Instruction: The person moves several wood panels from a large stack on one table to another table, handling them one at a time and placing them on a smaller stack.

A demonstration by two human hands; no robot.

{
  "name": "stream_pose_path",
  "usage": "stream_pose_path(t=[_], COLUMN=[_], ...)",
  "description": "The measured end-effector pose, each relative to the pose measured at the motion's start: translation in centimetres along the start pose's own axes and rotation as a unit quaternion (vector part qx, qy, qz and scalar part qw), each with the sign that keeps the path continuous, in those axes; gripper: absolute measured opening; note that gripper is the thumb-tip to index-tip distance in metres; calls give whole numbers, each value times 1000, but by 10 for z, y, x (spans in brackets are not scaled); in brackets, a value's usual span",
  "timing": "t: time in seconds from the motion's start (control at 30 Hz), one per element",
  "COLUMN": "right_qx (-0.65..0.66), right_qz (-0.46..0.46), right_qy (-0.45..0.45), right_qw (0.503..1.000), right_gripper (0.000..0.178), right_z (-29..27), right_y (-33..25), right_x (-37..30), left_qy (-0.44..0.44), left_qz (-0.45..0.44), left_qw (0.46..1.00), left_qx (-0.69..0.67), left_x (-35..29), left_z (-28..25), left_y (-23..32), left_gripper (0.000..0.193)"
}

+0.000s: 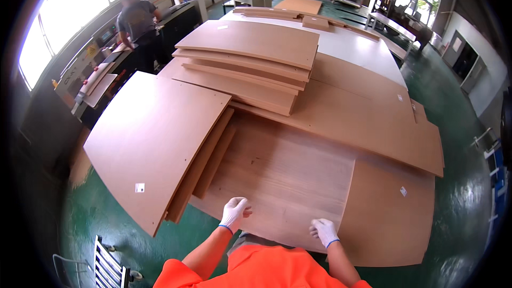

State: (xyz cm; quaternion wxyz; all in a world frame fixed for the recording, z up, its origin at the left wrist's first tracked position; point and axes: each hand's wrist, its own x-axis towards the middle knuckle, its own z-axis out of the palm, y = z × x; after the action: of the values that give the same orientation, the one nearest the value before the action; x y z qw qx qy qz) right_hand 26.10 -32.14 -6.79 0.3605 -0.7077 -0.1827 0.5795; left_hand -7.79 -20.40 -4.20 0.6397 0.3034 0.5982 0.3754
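Observation:
My left hand point(236, 213), in a white glove with a blue cuff, hovers over the front edge of a wide brown board point(288, 173). Its fingers curl loosely, with nothing between them. My right hand point(324, 231), gloved the same way, is above that board near its front right; its fingers are bent but apart, holding nothing. To the left lies a stack of brown panels point(154, 133), the top one bearing a small white label point(140, 187). Right of my right hand is another labelled brown panel point(389, 213), on the wide board or beside it; I cannot tell which.
A taller pile of brown boards point(250, 42) stands behind, beside a long panel point(368, 112) reaching right. A person point(140, 24) stands by a machine point(96, 77) at the far left. A slatted metal cart point(109, 266) is at lower left, on green floor point(456, 208).

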Motion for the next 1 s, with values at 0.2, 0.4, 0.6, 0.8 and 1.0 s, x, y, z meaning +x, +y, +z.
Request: stream_pose_path(t=[0.2, 0.4, 0.6, 0.8, 1.0], right_qx=[61, 128, 144, 145, 196], right_qz=[-166, -332, -177, -262, -220], right_qy=[10, 102, 85, 4, -99], right_qw=[984, 929, 970, 954, 951], right_gripper=[17, 28, 36, 36, 27], right_z=[92, 118, 94, 182, 185], right_y=[-201, -429, -520, -427, -319], right_x=[76, 153, 215, 123, 32], left_qy=[-17, -44, -70, -104, -185], left_qz=[-6, -2, 23, 110, 141], left_qw=[1000, 994, 989, 964, 908], left_qx=[-20, -101, -129, -220, -349], left_x=[61, 87, 125, 196, 225], left_z=[-41, -19, -8, 6, 18], left_y=[74, 108, 162, 293, 346], left_gripper=[29, 24, 24, 31, 33])
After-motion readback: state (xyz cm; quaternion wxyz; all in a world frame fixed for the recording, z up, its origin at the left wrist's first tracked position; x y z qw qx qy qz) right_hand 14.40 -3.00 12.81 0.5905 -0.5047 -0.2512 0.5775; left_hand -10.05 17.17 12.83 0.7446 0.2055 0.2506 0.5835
